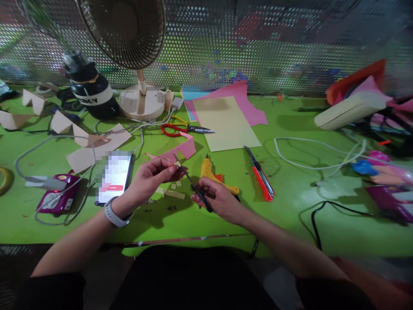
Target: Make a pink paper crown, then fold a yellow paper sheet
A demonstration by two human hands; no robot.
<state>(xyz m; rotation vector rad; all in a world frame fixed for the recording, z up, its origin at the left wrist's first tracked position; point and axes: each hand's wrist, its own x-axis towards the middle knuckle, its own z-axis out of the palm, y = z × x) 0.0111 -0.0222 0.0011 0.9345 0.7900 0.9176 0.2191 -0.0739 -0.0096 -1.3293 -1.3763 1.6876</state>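
My right hand [214,196] is closed on dark scissors [190,181], whose blades point up and left toward my other hand. In a pinch, my left hand [158,172] holds a small pale yellow paper piece [178,164] beside the blades. Below the hands, pale paper scraps [174,193] lie on the green table [193,224]. A yellow glue gun [208,168] rests just behind my right hand. Behind my left hand lies a folded pink paper strip [185,147].
A phone [112,178] lies left of my left hand. A red cutter [263,183] is on the right. Farther back are red-handled scissors [176,129], a yellow sheet [226,122], a fan [142,101] and a bottle [93,92]. Cables cross both sides.
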